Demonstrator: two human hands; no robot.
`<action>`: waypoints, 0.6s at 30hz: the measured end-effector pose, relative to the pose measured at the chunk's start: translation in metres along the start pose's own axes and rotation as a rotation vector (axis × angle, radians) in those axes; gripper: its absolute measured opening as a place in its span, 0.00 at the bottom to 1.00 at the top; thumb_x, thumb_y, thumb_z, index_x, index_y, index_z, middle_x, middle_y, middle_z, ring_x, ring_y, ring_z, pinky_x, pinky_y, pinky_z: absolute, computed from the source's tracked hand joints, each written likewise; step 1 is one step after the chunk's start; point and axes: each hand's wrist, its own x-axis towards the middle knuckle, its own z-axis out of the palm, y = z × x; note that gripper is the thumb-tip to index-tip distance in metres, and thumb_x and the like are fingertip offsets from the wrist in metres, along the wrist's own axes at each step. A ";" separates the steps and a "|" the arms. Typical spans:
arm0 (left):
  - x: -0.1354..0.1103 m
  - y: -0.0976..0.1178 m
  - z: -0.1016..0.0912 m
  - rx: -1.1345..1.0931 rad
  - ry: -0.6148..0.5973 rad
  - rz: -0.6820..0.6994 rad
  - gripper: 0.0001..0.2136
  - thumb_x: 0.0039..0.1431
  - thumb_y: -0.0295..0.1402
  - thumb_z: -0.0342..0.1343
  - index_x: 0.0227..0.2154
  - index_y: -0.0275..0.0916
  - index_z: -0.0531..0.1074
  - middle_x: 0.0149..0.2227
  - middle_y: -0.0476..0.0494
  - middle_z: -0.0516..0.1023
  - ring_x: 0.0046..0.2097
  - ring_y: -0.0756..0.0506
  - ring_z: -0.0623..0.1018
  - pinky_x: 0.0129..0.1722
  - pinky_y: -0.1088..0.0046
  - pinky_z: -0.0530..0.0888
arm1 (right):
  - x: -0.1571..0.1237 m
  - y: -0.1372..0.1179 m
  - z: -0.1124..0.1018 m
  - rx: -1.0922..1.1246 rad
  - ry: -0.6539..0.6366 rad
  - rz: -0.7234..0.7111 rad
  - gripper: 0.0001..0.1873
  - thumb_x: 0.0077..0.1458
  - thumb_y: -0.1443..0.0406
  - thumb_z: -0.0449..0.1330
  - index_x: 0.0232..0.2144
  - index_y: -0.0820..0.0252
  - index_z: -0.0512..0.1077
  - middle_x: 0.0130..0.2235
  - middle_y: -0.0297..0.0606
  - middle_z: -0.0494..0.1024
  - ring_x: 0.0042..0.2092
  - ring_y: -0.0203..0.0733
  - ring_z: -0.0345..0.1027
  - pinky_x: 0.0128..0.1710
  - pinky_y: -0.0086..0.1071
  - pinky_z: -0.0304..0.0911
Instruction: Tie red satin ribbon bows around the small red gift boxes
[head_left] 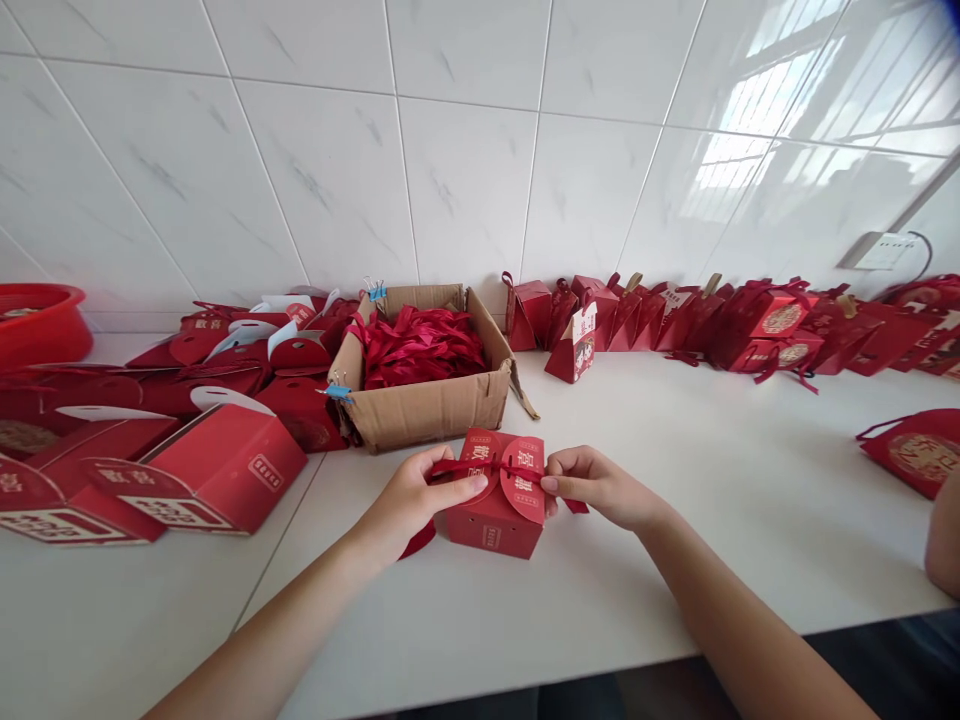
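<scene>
A small red gift box (491, 538) with gold lettering stands on the white table in front of me, its two rounded top flaps folded over each other. Across its top runs a dark red ribbon (491, 465), threaded through the flaps. My left hand (416, 495) pinches the ribbon at the box's left side, thumb lying along the top. On the right, my right hand (600, 487) pinches the other part of the ribbon between thumb and fingers, close to the box's edge. A loose ribbon end hangs below each hand.
Behind the box, a cardboard carton (427, 415) holds a heap of red ribbons (424, 345). Several untied red boxes (225, 465) crowd the left side. Ribboned boxes (630, 315) line the tiled wall at right. A red basin (45, 335) is far left; another person's arm (943, 540) shows far right.
</scene>
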 end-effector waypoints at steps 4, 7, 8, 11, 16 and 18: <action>0.001 -0.002 -0.002 -0.054 -0.020 -0.009 0.15 0.47 0.37 0.66 0.36 0.38 0.72 0.38 0.43 0.79 0.38 0.45 0.78 0.37 0.73 0.71 | 0.002 0.006 -0.004 0.041 0.008 0.006 0.17 0.52 0.57 0.62 0.20 0.63 0.68 0.25 0.34 0.73 0.22 0.28 0.50 0.20 0.26 0.43; 0.000 -0.002 -0.002 -0.055 0.007 -0.029 0.15 0.46 0.37 0.66 0.35 0.38 0.72 0.37 0.44 0.79 0.37 0.46 0.78 0.35 0.74 0.71 | 0.002 0.008 -0.007 0.052 0.017 0.006 0.17 0.52 0.57 0.61 0.19 0.63 0.67 0.25 0.34 0.72 0.21 0.27 0.50 0.20 0.26 0.42; 0.000 -0.002 -0.001 -0.050 0.025 -0.031 0.15 0.46 0.37 0.67 0.35 0.38 0.72 0.37 0.45 0.79 0.37 0.46 0.78 0.35 0.75 0.71 | 0.002 0.008 -0.008 0.056 0.020 0.003 0.17 0.52 0.58 0.61 0.19 0.63 0.67 0.25 0.34 0.72 0.21 0.27 0.50 0.20 0.26 0.42; -0.002 -0.001 0.001 -0.024 0.107 -0.012 0.14 0.45 0.37 0.67 0.34 0.39 0.72 0.35 0.47 0.79 0.37 0.46 0.78 0.34 0.76 0.70 | 0.004 0.007 -0.008 0.067 0.022 -0.018 0.15 0.52 0.59 0.61 0.19 0.63 0.67 0.26 0.35 0.73 0.24 0.30 0.56 0.22 0.27 0.47; -0.007 -0.001 0.008 0.057 0.157 0.054 0.14 0.48 0.40 0.64 0.25 0.38 0.66 0.27 0.50 0.75 0.31 0.48 0.74 0.29 0.77 0.67 | 0.003 0.007 -0.007 0.079 0.018 -0.035 0.17 0.53 0.59 0.61 0.19 0.61 0.63 0.23 0.34 0.71 0.25 0.31 0.58 0.22 0.26 0.47; -0.009 0.000 0.009 0.109 0.205 0.064 0.15 0.47 0.42 0.64 0.24 0.38 0.66 0.26 0.51 0.74 0.30 0.49 0.73 0.28 0.77 0.65 | 0.001 0.006 -0.008 0.085 0.026 -0.012 0.18 0.52 0.58 0.62 0.21 0.60 0.60 0.20 0.29 0.68 0.22 0.29 0.55 0.20 0.25 0.44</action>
